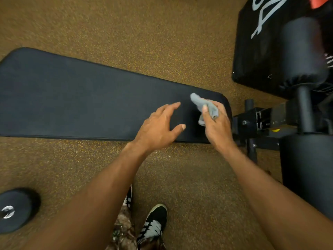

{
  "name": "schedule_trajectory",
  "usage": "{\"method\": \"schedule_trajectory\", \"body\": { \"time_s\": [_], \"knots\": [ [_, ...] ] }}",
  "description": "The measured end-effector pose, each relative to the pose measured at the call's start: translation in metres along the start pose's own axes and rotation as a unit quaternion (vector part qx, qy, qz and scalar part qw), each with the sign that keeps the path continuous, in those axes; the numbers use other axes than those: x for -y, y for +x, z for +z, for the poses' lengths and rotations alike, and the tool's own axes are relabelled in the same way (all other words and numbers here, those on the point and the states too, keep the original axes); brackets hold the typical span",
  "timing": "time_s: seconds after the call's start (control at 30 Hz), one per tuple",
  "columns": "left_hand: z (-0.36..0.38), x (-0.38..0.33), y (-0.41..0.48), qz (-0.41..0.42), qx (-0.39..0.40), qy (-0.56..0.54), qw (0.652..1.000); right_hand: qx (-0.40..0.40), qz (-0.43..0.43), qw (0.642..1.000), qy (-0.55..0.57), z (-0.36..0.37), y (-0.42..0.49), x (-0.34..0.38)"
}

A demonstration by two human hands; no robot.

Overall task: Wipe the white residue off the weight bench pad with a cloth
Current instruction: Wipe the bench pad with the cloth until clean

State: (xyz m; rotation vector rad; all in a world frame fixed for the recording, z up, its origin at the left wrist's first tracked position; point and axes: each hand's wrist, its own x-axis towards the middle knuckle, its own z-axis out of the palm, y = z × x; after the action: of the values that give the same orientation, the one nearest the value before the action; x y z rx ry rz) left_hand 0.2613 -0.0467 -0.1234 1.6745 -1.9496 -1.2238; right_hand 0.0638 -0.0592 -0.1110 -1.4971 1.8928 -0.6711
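Note:
A long black weight bench pad stretches from the left edge to the middle right, narrowing toward the right end. My right hand is over that narrow end, pinching a bunched grey cloth between thumb and fingers; the cloth's tip points up and left above the pad. My left hand hovers just left of it over the pad's near edge, fingers spread and holding nothing. I cannot make out white residue on the dark pad surface.
The bench's black metal frame and foam rollers lie at the right, with a black seat pad bearing white lettering above. A round black weight sits on the brown speckled floor at lower left. My shoes are below.

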Motion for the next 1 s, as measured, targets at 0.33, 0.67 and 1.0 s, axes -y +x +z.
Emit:
{"method": "schedule_trajectory", "body": {
  "time_s": [0.33, 0.67, 1.0],
  "knots": [
    [-0.016, -0.03, 0.006, -0.094, 0.049, -0.474, 0.874, 0.116, 0.187, 0.881, 0.419, -0.028, -0.025, 0.033],
    [-0.02, -0.06, -0.007, -0.124, 0.089, -0.486, 0.861, 0.099, 0.221, 0.921, 0.306, -0.046, -0.044, 0.017],
    [-0.026, -0.082, -0.006, -0.101, 0.117, -0.462, 0.873, 0.119, 0.009, 0.984, 0.131, -0.026, -0.068, 0.049]
  ]
}}
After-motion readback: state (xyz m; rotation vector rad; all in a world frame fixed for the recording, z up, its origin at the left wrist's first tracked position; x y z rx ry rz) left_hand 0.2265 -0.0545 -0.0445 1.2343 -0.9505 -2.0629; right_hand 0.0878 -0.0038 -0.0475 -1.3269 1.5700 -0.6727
